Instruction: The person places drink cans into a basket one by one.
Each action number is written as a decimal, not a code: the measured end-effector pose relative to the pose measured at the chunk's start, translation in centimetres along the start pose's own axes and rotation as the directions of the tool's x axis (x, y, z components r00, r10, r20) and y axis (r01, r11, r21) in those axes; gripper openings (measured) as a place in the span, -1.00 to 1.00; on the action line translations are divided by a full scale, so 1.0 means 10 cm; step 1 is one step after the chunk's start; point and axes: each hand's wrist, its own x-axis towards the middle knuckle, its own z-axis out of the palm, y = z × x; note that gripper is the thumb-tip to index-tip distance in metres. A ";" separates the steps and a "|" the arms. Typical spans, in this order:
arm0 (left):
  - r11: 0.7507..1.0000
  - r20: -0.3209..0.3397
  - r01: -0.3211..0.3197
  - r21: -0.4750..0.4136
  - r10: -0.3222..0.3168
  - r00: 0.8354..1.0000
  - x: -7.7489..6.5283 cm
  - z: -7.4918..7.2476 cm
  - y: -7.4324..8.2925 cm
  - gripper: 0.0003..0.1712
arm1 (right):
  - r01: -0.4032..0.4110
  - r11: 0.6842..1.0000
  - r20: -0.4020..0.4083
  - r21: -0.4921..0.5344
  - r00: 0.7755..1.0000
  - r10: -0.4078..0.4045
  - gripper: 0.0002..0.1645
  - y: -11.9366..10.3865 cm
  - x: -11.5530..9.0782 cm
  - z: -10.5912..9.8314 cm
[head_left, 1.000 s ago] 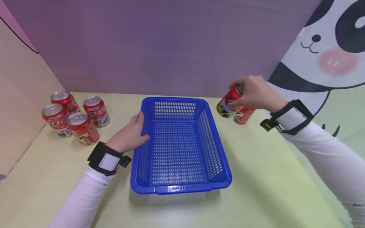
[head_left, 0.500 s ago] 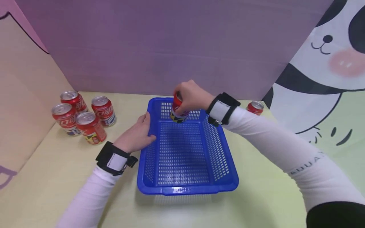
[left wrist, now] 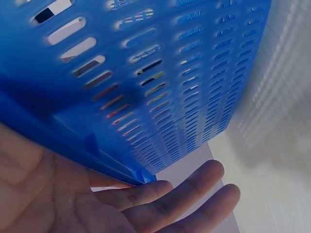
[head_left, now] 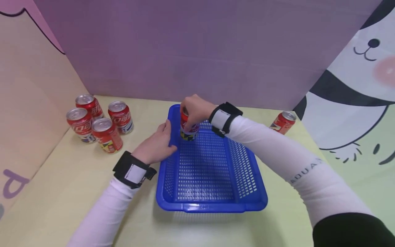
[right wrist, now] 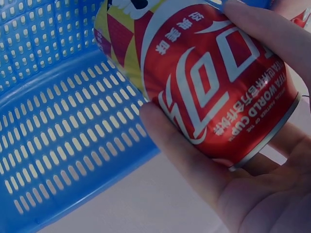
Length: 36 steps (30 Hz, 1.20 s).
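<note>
My right hand (head_left: 198, 111) grips a red soda can (head_left: 189, 136) inside the far left corner of a blue plastic basket (head_left: 222, 207). In the right wrist view the can (right wrist: 209, 77) lies between thumb and fingers, its yellow patterned end toward the slotted basket wall. My left hand (head_left: 156, 146) holds the basket's left rim, thumb over the inner side. The left wrist view looks at the outer wall, with the fingers (left wrist: 165, 204) fairly straight below the rim and some red showing through the slots.
Several red cans (head_left: 106, 135) stand grouped at the table's back left. One more can (head_left: 283, 122) stands at the back right, partly behind my right sleeve (head_left: 277, 154). A purple backdrop (head_left: 185, 51) rises behind the table, with a panda-print panel (head_left: 355, 103) on the right.
My right hand has carried the can from the back right leftward and down into the basket. The left hand stays on the rim. The whole head view has shifted somewhat.
</note>
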 end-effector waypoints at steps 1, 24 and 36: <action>1.000 0.000 -0.001 0.001 0.001 1.000 0.00 0.00 0.00 0.06 | -0.003 1.000 -0.001 -0.001 1.000 0.003 -0.42 0.00 0.01 0.01; 1.000 0.022 0.019 -0.002 -0.019 1.000 0.03 0.00 0.04 0.08 | -0.013 1.000 -0.052 0.024 0.999 0.014 -0.42 0.20 0.25 0.33; 1.000 0.003 0.015 0.008 -0.015 1.000 0.02 -0.01 0.03 0.08 | -0.001 1.000 0.006 -0.011 1.000 0.001 -0.16 0.19 0.06 0.19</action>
